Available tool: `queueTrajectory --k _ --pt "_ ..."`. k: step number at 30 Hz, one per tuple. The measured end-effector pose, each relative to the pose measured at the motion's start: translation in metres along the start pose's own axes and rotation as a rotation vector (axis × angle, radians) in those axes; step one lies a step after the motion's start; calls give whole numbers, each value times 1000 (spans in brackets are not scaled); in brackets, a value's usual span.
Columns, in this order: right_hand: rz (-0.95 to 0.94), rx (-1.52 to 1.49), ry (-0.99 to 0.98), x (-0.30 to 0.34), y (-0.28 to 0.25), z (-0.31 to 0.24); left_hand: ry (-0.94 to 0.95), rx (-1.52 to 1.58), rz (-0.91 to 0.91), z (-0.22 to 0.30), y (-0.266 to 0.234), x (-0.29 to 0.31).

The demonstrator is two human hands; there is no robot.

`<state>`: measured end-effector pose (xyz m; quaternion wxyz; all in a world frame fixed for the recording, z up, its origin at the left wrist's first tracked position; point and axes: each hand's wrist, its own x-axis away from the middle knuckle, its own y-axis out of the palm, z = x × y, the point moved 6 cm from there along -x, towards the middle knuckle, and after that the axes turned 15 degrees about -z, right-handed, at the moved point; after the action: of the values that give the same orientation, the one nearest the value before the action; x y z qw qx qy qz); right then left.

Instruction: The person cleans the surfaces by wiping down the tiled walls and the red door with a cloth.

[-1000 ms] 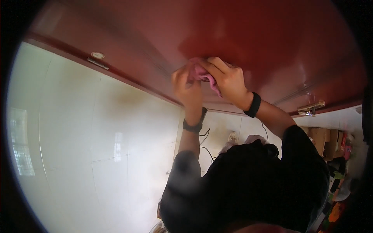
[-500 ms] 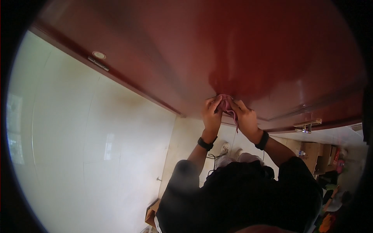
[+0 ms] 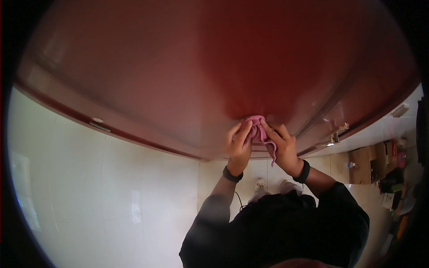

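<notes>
A bunched pink cloth (image 3: 256, 121) is gripped between both my hands, close to a dark red glossy door (image 3: 156, 58). My left hand (image 3: 238, 146) pinches its left side, thumb and fingers closed on it. On the other side my right hand (image 3: 283, 145) is closed on the same cloth, and one loose strip hangs down beside that hand. Whether the cloth presses on the door surface is hard to tell. A black band circles each wrist.
A metal door handle (image 3: 336, 135) juts from the door's right edge, and a hinge (image 3: 100, 126) sits on the left edge. White tiled wall (image 3: 147, 192) fills the left. An opened cardboard box (image 3: 361, 164) with assorted items stands at the right. My feet are on pale floor below.
My view has shifted, so the door fills more of the picture and its edges look more level. Both hands still hold the cloth, a little lower in the picture.
</notes>
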<state>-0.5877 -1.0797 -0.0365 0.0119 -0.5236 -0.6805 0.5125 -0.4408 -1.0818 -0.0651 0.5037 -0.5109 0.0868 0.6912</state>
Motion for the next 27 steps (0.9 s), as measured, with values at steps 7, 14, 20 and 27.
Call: queueTrajectory --k 7,14,20,27 --pt "244 -13 -8 12 -107 26 178 95 100 97 52 -75" --pt "491 51 24 60 -179 76 310 137 29 159 132 -87" --pt "546 76 196 119 -178 137 333 138 -96 177 199 -59" --pt "526 102 224 131 -210 151 335 121 -154 207 223 -75"
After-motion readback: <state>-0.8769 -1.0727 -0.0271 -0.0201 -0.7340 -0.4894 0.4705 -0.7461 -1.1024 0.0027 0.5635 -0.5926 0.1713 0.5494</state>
